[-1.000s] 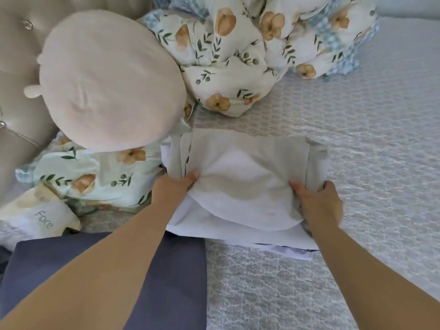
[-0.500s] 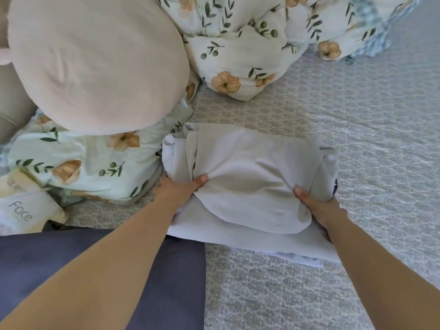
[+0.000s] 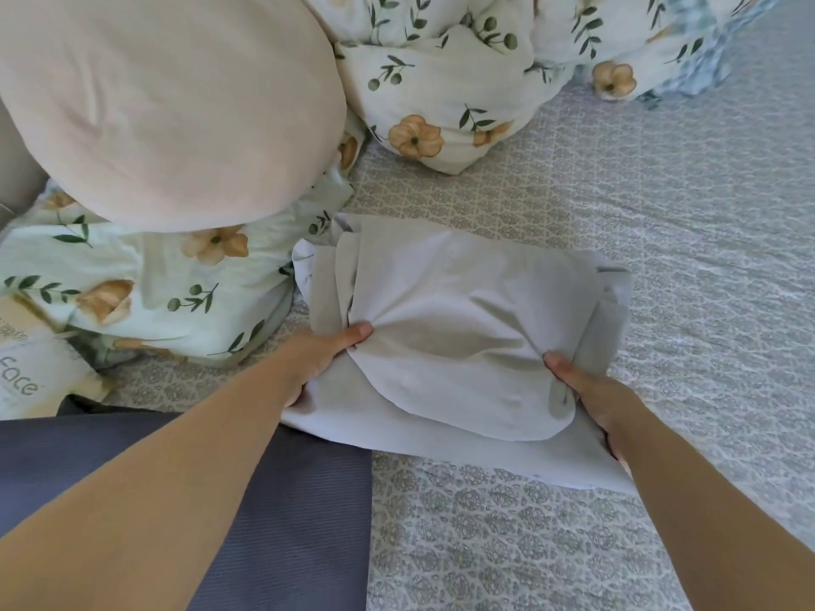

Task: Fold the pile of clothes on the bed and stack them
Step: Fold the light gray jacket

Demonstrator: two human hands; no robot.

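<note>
Grey-white quilted bedcover with a small medallion pattern (image 3: 507, 535) filled the lower and right parts of the frame and served as the working surface. A round beige plush cushion (image 3: 163, 108) sat in the upper left, resting on a pale pillow printed with orange flowers and green leaves (image 3: 145, 297). A crumpled duvet in the same floral print (image 3: 463, 77) lay along the top. A cream packet printed "Face" (image 3: 26, 377) showed at the left edge, and a dark blue-grey ribbed cloth (image 3: 282, 513) lay at the lower left.

At the centre lay a pale grey-white cotton garment, partly folded (image 3: 450, 346), flat on the bedcover just right of the pillow. The left hand (image 3: 317, 359) gripped its left edge, thumb on top and fingers tucked under. The right hand (image 3: 591, 394) pinched the right edge likewise.

The step in hand seemed to be the closing fold of this piece, or lifting it to a stack. The next move likely called for both hands to rise together, keeping the layers from sliding. Where a stack stood could not be told.
</note>
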